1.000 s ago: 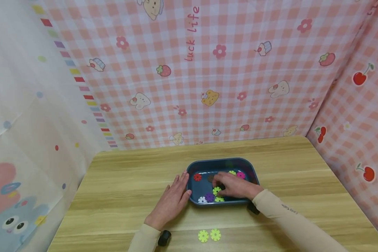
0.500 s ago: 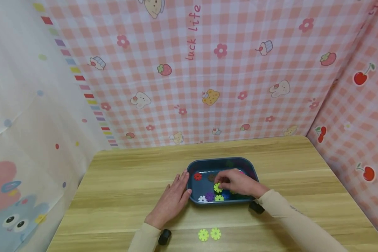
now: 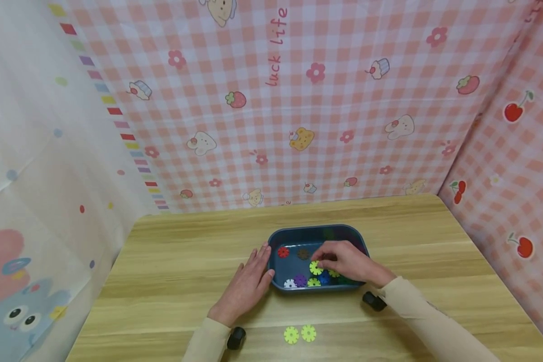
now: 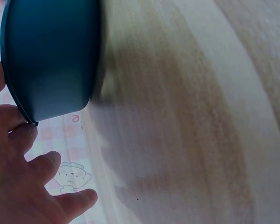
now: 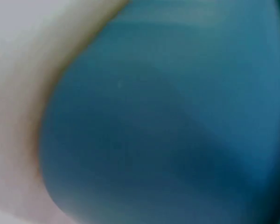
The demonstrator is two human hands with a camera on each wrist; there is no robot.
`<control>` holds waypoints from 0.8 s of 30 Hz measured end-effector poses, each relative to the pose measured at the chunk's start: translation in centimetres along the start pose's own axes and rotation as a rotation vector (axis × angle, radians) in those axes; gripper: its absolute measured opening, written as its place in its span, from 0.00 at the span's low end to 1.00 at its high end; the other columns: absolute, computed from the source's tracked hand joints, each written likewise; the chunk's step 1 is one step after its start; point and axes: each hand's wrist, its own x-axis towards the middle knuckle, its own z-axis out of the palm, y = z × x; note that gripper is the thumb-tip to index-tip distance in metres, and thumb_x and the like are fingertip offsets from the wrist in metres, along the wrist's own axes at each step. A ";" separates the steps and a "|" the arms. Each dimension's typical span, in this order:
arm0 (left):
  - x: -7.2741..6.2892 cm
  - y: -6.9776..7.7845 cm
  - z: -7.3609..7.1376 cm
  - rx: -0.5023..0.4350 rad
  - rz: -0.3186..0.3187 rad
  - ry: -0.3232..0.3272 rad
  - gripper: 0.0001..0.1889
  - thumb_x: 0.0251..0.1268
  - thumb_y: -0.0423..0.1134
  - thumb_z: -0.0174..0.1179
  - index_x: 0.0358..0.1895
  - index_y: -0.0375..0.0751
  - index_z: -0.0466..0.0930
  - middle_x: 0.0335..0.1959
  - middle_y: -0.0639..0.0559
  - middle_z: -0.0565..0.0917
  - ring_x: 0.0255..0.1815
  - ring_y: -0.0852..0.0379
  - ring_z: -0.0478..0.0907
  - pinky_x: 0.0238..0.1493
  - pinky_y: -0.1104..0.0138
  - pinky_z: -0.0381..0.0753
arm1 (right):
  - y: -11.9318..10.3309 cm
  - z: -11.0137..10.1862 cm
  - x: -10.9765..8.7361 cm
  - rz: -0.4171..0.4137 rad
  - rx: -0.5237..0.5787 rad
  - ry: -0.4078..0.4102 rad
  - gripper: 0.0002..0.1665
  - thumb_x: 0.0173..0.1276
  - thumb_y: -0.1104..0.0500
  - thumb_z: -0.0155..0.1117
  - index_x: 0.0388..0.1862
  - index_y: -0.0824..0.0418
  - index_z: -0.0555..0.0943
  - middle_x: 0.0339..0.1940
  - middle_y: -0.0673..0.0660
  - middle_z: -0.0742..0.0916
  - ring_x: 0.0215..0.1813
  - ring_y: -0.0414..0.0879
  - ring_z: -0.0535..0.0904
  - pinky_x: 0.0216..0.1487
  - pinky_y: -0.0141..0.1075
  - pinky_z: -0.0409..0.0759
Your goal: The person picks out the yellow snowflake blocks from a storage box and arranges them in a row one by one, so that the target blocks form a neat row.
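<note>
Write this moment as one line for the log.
left hand: touches tray | right hand: pinches yellow disc | table: two yellow discs

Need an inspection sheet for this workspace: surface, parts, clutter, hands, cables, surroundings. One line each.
Surface: wood-grain table.
Job's things: dark blue tray holding a red disc, brown disc, white disc, purple disc, blue disc and others; two yellow-green discs side by side on the table, on the person's side of the tray.
Clutter: nothing seen.
Hands: left hand touches the tray's left end; right hand pinches a yellow-green disc, in or just above the tray.
Cables: nothing seen.
Surroundings: pink checked cloth behind and at right, white cloth at left.
</note>
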 end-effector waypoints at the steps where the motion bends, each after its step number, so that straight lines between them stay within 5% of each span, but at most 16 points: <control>1: 0.0 0.0 0.0 -0.001 0.000 -0.001 0.33 0.85 0.51 0.44 0.84 0.42 0.52 0.85 0.50 0.52 0.83 0.40 0.51 0.74 0.33 0.58 | -0.1 0.0 -0.1 0.003 -0.001 0.007 0.08 0.76 0.60 0.66 0.50 0.55 0.89 0.42 0.46 0.87 0.38 0.34 0.80 0.39 0.31 0.82; 24: -0.2 0.1 0.0 -0.006 -0.010 0.000 0.33 0.86 0.53 0.42 0.84 0.43 0.51 0.85 0.50 0.51 0.84 0.40 0.50 0.75 0.34 0.56 | -3.1 0.0 -3.1 0.061 0.080 0.075 0.08 0.74 0.61 0.68 0.48 0.51 0.89 0.42 0.42 0.88 0.38 0.36 0.79 0.39 0.31 0.82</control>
